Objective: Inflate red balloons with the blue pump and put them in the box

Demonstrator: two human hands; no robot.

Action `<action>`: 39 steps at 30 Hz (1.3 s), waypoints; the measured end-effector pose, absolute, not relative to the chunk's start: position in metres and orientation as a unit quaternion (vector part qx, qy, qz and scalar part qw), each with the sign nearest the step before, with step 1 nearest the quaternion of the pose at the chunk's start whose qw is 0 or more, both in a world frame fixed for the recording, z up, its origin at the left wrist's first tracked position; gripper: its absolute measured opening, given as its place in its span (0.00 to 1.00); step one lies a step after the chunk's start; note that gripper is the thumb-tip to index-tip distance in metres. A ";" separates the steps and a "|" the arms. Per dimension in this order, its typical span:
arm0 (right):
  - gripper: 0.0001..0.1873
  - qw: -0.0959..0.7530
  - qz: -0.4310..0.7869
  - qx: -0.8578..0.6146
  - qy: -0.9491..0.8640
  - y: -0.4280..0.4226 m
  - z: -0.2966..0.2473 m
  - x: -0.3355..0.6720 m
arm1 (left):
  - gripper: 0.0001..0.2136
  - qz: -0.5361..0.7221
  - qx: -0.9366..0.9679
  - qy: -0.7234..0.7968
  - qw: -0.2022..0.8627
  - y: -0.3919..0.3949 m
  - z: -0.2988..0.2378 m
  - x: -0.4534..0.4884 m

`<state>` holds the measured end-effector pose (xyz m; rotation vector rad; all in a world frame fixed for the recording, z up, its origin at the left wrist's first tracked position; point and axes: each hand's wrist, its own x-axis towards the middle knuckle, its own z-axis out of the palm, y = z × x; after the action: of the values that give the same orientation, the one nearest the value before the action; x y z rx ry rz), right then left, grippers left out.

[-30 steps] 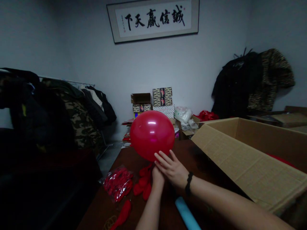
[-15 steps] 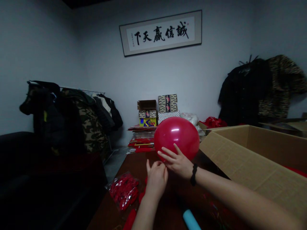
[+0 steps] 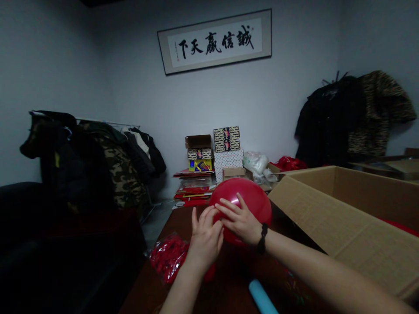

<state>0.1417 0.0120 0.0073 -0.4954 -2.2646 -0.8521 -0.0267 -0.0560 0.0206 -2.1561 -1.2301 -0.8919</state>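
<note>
An inflated red balloon (image 3: 250,198) hovers low over the dark wooden table (image 3: 153,288). My right hand (image 3: 240,220) rests on its near side with fingers spread, a black band at the wrist. My left hand (image 3: 204,237) is just left of it, fingers pinched together at the balloon's near end, where the neck is hidden. A clear bag of uninflated red balloons (image 3: 166,257) lies on the table to the left of my hands. A light blue tube (image 3: 262,298) lies below my right forearm.
A large open cardboard box (image 3: 347,226) stands at the right with something red inside. Small patterned boxes (image 3: 225,139) and red papers are stacked at the table's far end. Coats hang on a rack (image 3: 98,161) at left and on the right wall.
The balloon has dropped lower toward the table. Both hands have closed in on its near side, the left hand rising beside the right.
</note>
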 end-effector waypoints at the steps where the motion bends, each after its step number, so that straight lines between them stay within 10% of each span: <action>1: 0.11 0.332 -0.323 -0.192 -0.865 0.012 0.009 0.140 | 0.05 -0.317 -0.797 -0.449 0.249 -0.053 0.021 -0.028; 22: 0.12 0.362 -0.216 -0.272 -0.865 0.011 0.003 0.146 | 0.06 -0.302 -0.812 -0.385 0.318 -0.043 0.030 -0.023; 29: 0.38 0.341 -0.161 -0.351 -0.857 0.023 -0.004 0.183 | 0.04 -0.256 -0.834 -0.391 0.294 -0.018 0.016 -0.008; 39: 0.13 0.378 -0.076 -0.528 -0.757 0.039 -0.093 0.272 | 0.04 -0.225 -0.858 -0.387 0.252 0.007 -0.030 0.020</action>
<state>0.2717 0.0391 -0.0927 -1.3497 -1.9350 -0.1950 0.0198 0.0071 -0.0299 -2.3324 -1.0535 -0.6121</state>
